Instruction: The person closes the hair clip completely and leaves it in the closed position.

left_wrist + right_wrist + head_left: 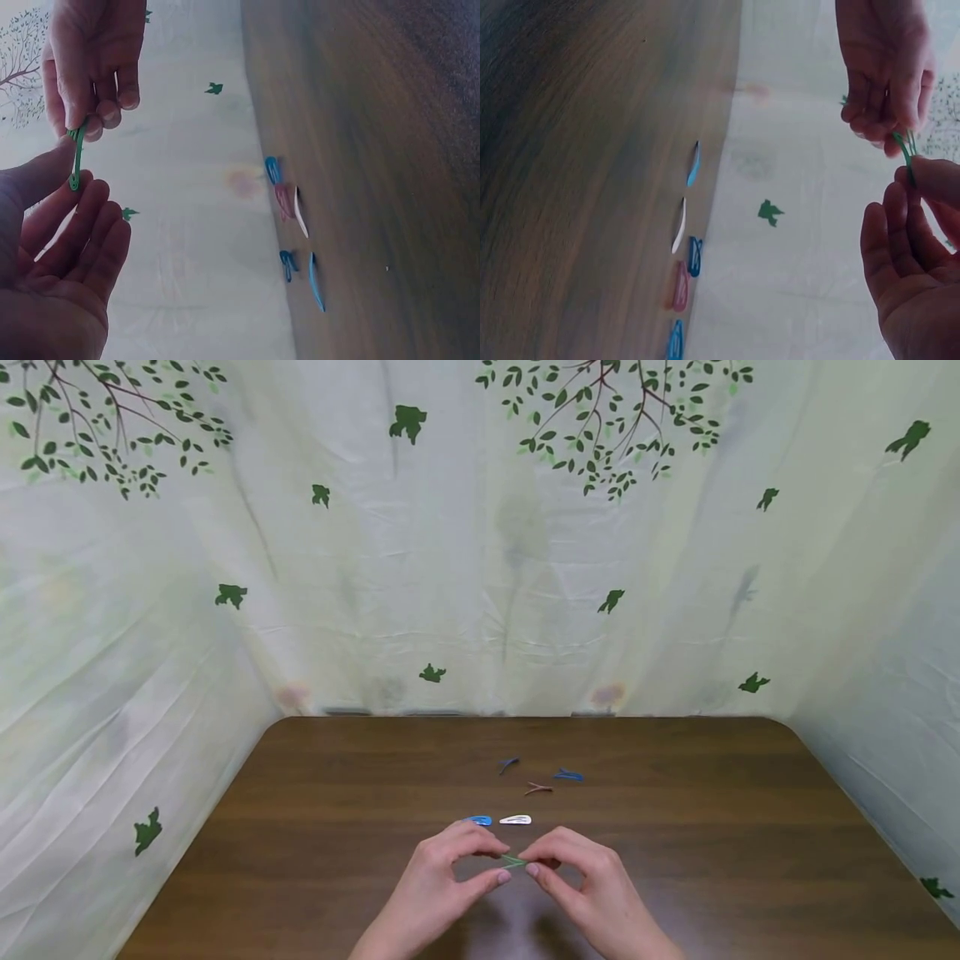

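A green snap hair clip (513,862) is held up over the table between my two hands, its arms spread apart at the left end. My right hand (592,872) pinches the clip's right end between thumb and fingertips. At the other end, my left hand (444,868) has its thumb and index finger on either side of the spread arms. The left wrist view shows the green clip (78,159) edge-on, with the left thumb and index fingertip against it. Just beyond the hands lie a light blue snap clip (480,820), partly behind the left fingers, and a white snap clip (515,820).
Farther back on the brown wooden table (337,793) are a dark blue clip (509,765), a pinkish clip (538,788) and a blue clip (569,774), their arms spread. A pale curtain (450,543) with leaf and bird prints hangs around the table.
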Available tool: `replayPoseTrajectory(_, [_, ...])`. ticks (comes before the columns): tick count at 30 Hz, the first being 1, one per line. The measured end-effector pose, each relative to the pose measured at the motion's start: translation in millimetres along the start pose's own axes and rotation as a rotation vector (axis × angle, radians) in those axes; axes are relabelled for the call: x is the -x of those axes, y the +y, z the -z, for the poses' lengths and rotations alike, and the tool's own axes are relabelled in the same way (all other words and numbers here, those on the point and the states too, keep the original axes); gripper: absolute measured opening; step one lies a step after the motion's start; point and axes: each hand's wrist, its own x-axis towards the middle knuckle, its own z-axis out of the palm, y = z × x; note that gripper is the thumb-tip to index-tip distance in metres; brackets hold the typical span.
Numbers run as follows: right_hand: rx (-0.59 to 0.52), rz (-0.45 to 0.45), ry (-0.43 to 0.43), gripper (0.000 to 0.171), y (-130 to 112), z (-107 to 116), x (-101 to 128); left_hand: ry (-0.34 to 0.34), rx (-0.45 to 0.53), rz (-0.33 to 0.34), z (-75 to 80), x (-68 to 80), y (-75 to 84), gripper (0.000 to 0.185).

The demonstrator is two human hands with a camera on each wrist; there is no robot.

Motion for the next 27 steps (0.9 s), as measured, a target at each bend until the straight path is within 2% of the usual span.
replayPoseTrajectory(11, [-0.035,-0.004,-0.001,0.029,-0.7,-1.2,0.5,0.032,0.061,-0.029,-1.9,-0.1,0.1,0.017])
replayPoseTrajectory(20, [-0.068,-0.012,-0.028,0.024,-1.7,-2.0,1.5,0.036,0.12,0.033,-3.9,3.2,0.5,0.015])
replayPoseTrajectory(27, [-0.086,-0.041,-0.047,0.027,-1.7,-2.9,2.2,0.0,0.142,0.053,-2.1,5.2,-0.8,0.008])
